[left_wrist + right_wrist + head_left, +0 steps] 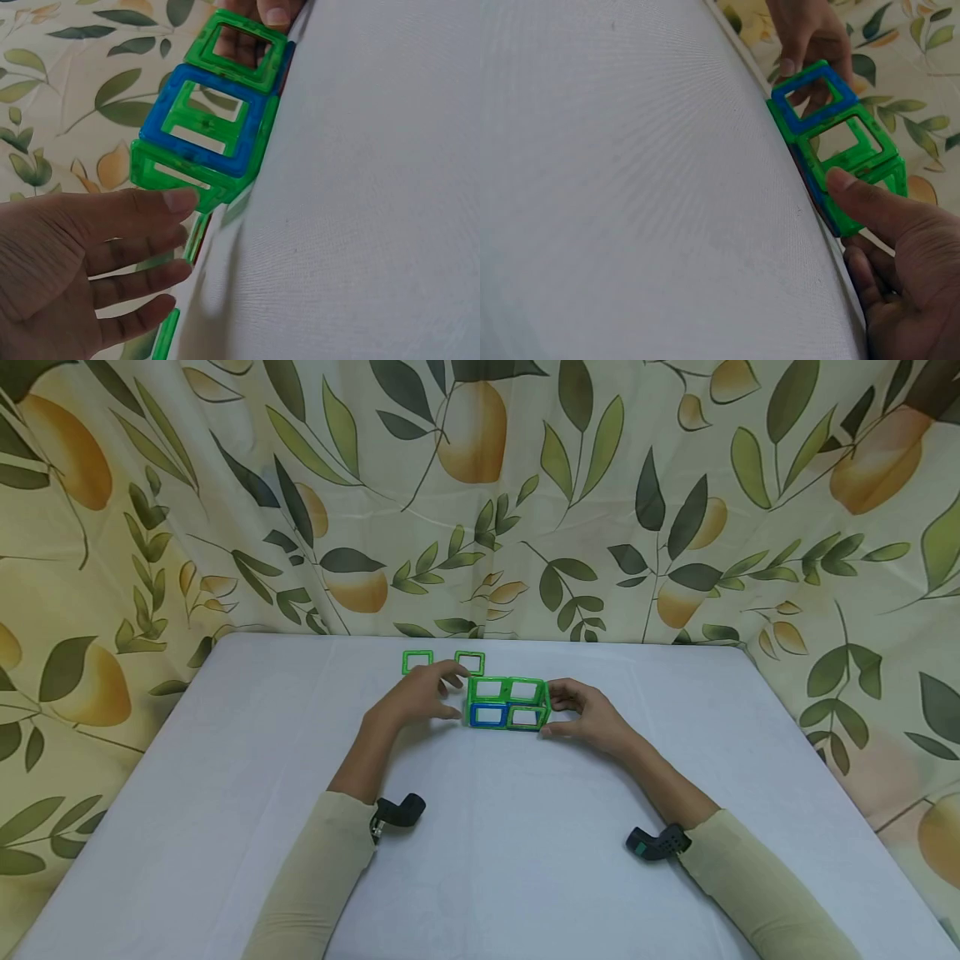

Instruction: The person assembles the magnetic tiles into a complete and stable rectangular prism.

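A low box of magnetic tiles (507,702), open in its frames, stands on the white table. Its front shows a blue square tile (152,120) beside a green square tile (889,142); green tiles make up the other visible sides. At the box's right end, my right hand (592,718) grips it, thumb at the front corner and fingers toward the back. My left hand (420,693) is by the left end with fingers spread and slightly bent, holding nothing. Its thumb is close to the green end tile (169,174); whether it touches is unclear.
Two loose green square tiles lie behind the box near the table's back edge: a left tile (406,662) and a right tile (482,662), partly behind the left hand. A fruit-patterned cloth (480,560) hangs behind the white table (480,843).
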{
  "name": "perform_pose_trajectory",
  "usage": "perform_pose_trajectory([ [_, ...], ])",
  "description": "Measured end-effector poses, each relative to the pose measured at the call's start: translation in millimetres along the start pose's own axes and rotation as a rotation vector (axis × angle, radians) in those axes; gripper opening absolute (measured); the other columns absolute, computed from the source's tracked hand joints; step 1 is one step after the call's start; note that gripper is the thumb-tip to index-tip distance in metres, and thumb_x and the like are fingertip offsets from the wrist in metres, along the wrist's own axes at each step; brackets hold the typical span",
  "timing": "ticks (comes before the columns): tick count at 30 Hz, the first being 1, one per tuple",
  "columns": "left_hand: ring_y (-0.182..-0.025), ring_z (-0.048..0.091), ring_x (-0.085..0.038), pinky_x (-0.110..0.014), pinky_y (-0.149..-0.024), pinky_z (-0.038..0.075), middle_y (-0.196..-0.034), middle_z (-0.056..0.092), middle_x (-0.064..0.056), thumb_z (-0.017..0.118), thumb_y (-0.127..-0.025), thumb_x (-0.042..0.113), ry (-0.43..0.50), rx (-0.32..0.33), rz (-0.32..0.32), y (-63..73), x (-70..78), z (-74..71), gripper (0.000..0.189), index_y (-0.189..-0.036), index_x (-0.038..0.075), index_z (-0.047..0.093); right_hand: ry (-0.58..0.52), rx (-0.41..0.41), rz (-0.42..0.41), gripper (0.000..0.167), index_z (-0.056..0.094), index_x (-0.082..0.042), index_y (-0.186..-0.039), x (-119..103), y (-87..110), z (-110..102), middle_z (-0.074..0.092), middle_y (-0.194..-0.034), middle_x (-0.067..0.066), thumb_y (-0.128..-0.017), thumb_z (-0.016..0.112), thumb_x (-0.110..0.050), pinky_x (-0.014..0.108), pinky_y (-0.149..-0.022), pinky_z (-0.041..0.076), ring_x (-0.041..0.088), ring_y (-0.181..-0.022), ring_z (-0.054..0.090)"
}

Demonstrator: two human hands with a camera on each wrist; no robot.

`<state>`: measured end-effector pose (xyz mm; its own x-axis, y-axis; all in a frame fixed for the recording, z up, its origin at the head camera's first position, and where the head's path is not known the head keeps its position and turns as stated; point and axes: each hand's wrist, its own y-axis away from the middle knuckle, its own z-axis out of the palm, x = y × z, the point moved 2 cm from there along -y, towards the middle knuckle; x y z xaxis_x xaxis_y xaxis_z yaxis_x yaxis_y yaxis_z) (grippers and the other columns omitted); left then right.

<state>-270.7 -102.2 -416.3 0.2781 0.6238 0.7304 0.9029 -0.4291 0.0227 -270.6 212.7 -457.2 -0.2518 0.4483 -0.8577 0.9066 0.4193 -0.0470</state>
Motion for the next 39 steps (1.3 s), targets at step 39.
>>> perform_pose_trajectory([
  [39,-0.145,0.035,-0.037,-0.053,-0.118,0.031,-0.160,0.043,-0.017,0.084,-0.091,0.032,-0.241,0.169,-0.184,-19.3,-82.9,-40.4,0.082,-0.158,0.005,0.045,-0.007,-0.004,0.001,0.071,0.058,0.004,-0.140,-1,0.6,1,0.064,-0.133,0.018,-0.079,0.094,-0.007,0.041,-0.106,0.047,0.030,-0.117,0.061],
])
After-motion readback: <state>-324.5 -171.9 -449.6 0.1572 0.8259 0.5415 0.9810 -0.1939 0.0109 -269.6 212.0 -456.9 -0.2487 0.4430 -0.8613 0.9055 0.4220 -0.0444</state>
